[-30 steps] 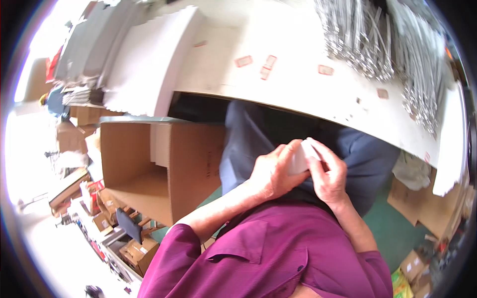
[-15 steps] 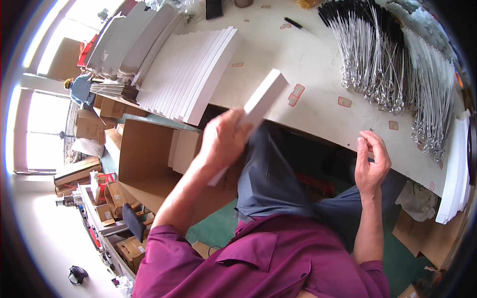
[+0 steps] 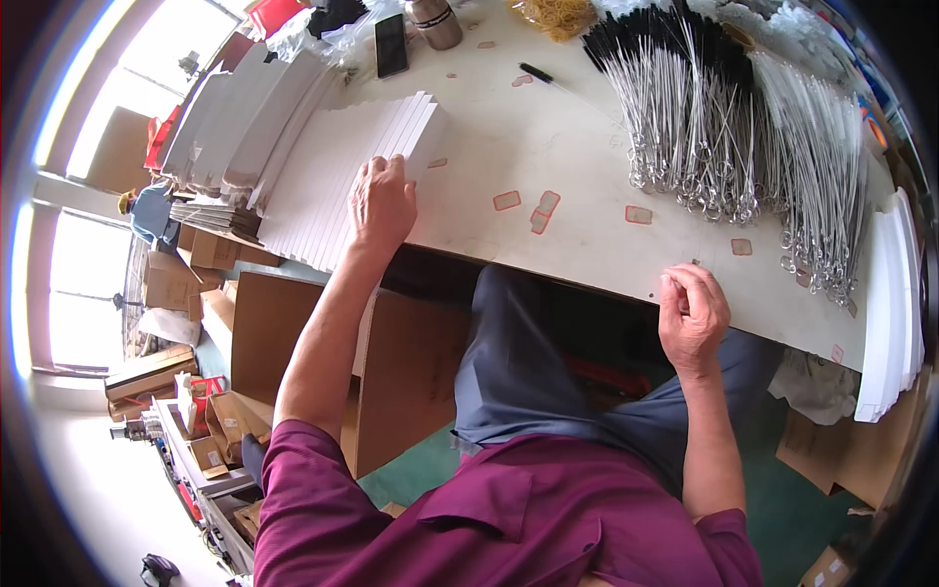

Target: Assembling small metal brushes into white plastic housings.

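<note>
We are resting our left hand (image 3: 381,201) flat on the near end of a row of white folded boxes (image 3: 337,181) that is lying fanned across the left side of the pale surface (image 3: 548,147); the fingers are spread over the top edges, pressing rather than closing, so the grip there is loose and is grasping nothing. We are holding our right hand (image 3: 693,315) at the near edge of the surface, well apart from the row, with the fingers curled in and the tips pinched together; we cannot tell whether anything small is sitting between them. Judging from how things are lying, a good share of the work seems done: the row under the left hand is long and packed tight, and more white stacks (image 3: 245,122) are leaning behind it toward the window side. What is left looks sizeable too, since large bundles of thin metal wires with black ends (image 3: 704,117) are covering the right half of the surface, and another pile of flat white pieces (image 3: 895,313) is waiting at the far right edge. Small reddish stickers (image 3: 540,210) are lying scattered between the hands, a black pen (image 3: 548,76) and a phone (image 3: 391,44) are sitting farther back, and an open brown carton (image 3: 293,342) is standing on the floor below the left arm.
</note>
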Demonstrator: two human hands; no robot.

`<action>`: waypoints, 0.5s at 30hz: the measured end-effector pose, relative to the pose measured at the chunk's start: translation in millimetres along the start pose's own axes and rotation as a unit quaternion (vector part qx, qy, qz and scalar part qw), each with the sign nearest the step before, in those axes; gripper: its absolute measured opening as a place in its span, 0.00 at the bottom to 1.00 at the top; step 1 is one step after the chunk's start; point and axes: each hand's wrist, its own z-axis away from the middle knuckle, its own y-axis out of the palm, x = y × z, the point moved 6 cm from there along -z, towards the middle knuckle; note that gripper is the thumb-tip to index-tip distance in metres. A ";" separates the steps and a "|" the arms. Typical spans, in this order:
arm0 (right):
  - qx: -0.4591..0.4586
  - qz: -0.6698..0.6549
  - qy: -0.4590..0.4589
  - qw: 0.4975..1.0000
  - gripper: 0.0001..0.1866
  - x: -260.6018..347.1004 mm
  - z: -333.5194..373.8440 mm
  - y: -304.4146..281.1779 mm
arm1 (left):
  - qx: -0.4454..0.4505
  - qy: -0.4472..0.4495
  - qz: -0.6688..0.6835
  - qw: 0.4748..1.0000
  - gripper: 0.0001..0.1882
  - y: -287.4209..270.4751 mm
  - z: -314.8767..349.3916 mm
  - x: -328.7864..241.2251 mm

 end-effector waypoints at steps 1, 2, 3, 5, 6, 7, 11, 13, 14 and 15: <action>-0.001 0.003 0.001 1.000 0.03 -0.1 -0.1 -1.6 | 0.000 0.002 0.003 1.000 0.19 1.7 4.0 -1.9; -0.001 0.002 0.002 1.000 0.03 -0.2 -0.2 -3.6 | -0.051 0.027 -0.005 0.998 0.22 -0.9 9.7 -6.9; -0.003 0.005 0.006 1.000 0.03 -0.4 -0.2 -7.5 | -0.102 0.056 -0.009 0.993 0.24 -5.1 14.3 -14.6; -0.032 0.020 -0.042 0.998 0.02 2.0 -2.6 -11.7 | -0.085 0.058 0.000 0.995 0.25 -5.2 22.3 -18.8; -0.038 0.006 -0.033 0.999 0.01 1.0 -1.4 -9.1 | -0.064 0.059 0.008 0.996 0.26 -0.7 26.0 -27.1; -0.032 0.008 -0.038 0.999 0.01 -0.4 -2.1 -7.7 | -0.052 0.077 0.064 0.994 0.26 -11.4 26.6 -40.8; -0.032 -0.145 0.049 0.988 0.02 -4.8 1.4 -11.5 | -0.056 0.095 0.198 0.974 0.21 -13.7 35.5 -75.3; -0.040 -0.121 0.060 0.990 0.03 -3.7 4.0 -32.5 | -0.049 0.097 0.228 0.968 0.18 -5.1 34.1 -90.9; -0.058 -0.094 0.048 0.993 0.04 -6.8 5.4 -48.6 | -0.041 0.094 0.260 0.960 0.17 2.0 31.5 -101.2; -0.066 -0.074 0.051 0.994 0.04 -15.2 7.0 -66.2 | -0.033 0.090 0.290 0.952 0.16 9.7 29.3 -109.9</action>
